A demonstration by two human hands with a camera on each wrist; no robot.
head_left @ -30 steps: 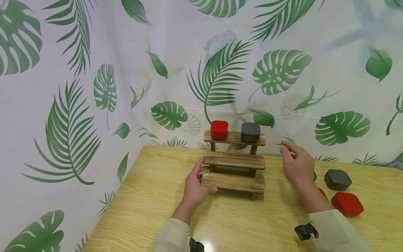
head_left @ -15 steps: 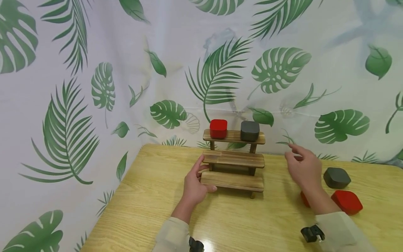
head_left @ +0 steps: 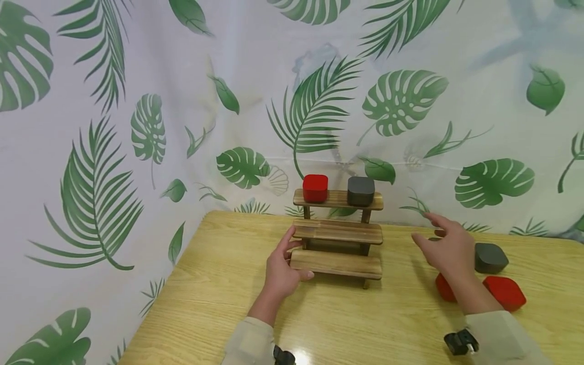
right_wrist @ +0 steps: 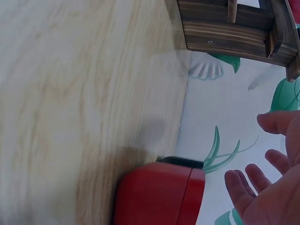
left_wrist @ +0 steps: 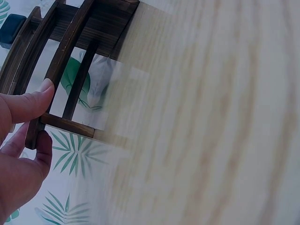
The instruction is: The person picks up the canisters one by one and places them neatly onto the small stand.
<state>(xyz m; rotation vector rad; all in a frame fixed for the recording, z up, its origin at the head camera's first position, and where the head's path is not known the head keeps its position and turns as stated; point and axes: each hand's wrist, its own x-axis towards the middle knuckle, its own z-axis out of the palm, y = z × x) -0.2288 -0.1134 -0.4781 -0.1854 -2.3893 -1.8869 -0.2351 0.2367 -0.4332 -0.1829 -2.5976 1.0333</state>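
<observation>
A three-tier wooden display stand (head_left: 337,230) stands on the table near the patterned backdrop. On its top tier sit a red rounded-square box (head_left: 315,188) at the left and a dark grey one (head_left: 361,191) at the right. My left hand (head_left: 283,271) holds the left end of the stand; in the left wrist view its thumb and fingers pinch the end of a tier. To the right of the stand, my right hand (head_left: 449,248) is raised with fingers spread and nothing in it. Behind and below it lies a red box (head_left: 443,288), partly hidden by the hand and forearm.
Farther right on the table (head_left: 205,304) lie another dark grey box (head_left: 490,257) and another red box (head_left: 505,292). A sliver of a further dark piece shows behind my right fingers. A leaf-print cloth (head_left: 401,40) hangs behind and at the left.
My right hand has drifted rightward, away from the stand, and its fingers have spread wider. The left hand keeps its hold, and the boxes on the top tier have not moved.
</observation>
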